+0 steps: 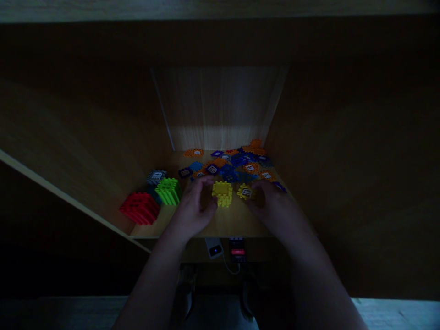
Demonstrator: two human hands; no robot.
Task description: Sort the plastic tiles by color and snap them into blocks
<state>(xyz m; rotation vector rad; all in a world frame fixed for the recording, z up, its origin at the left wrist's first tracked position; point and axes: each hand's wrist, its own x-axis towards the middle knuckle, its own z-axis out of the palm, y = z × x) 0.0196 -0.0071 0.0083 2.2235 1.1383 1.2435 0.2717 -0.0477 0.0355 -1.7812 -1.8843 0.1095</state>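
My left hand curls around the left side of a stack of yellow interlocking plastic tiles, thumb and forefinger at its edge. Just right of the stack, my right hand pinches a single yellow tile with a pale window-like picture on it. Its other fingers are mostly hidden behind the hand. Behind both hands lies a loose spread of orange tiles and blue tiles, some overlapping.
At the left stand a stack of green tiles, a stack of red tiles and dark grey tiles. Wooden walls enclose the shelf on both sides and behind. Below its front edge are a white device and a lit phone joined by a cable.
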